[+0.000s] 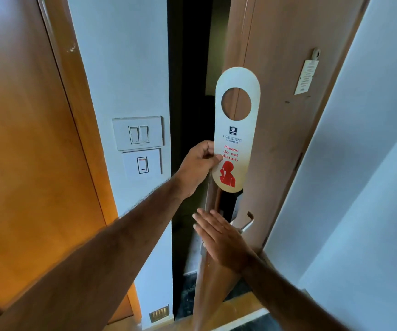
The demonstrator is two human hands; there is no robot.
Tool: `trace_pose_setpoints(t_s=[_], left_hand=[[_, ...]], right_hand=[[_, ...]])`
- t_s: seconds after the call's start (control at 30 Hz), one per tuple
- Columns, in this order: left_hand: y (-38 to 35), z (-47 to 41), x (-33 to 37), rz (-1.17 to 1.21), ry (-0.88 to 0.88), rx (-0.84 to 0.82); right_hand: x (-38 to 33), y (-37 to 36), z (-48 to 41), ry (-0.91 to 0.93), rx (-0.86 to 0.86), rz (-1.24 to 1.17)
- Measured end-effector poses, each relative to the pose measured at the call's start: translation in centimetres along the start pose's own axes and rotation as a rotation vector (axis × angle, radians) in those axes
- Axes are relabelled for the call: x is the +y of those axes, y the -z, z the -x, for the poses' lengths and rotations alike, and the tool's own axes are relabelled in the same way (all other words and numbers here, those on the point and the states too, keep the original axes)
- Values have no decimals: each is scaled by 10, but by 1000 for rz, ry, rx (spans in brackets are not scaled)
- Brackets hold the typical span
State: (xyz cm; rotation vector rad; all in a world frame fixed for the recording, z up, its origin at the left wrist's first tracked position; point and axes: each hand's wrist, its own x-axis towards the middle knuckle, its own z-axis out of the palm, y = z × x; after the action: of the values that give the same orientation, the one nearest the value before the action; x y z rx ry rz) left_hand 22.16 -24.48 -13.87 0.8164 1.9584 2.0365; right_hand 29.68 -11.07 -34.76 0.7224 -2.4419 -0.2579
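Note:
My left hand (198,164) pinches the left edge of a white door hanger (236,137) that reads "Please do not disturb" in red. I hold the hanger upright in front of the edge of a brown wooden door (278,120), which stands partly ajar. Its round hole is at the top. Lower down, my right hand (219,237) lies with straight fingers against the door's edge, right beside the metal lever handle (246,224). The handle is partly hidden behind that hand.
Two white switch plates (138,133) sit on the wall to the left of the dark door gap. An orange-brown wooden panel (25,151) fills the far left. A small printed card (306,76) hangs on the door at the upper right. A pale wall (371,163) is at the right.

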Motion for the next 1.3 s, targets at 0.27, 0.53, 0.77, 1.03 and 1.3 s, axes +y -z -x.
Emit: trace_pose_setpoints(t_s=[0.27, 0.53, 0.77, 1.03, 1.3], left_hand=[[-31, 19, 6, -5, 30, -59], [-39, 23, 1, 145, -7, -81], [-17, 1, -40, 171, 165, 147], [-22, 0, -130, -36, 478, -215], [-50, -7, -195, -175, 503, -175]], right_hand=[[45, 18, 23, 16, -167, 426], [51, 40, 54, 80, -191, 499], [59, 48, 86, 125, -153, 604], [69, 60, 122, 174, -121, 612], [77, 68, 156, 188, -79, 711]])
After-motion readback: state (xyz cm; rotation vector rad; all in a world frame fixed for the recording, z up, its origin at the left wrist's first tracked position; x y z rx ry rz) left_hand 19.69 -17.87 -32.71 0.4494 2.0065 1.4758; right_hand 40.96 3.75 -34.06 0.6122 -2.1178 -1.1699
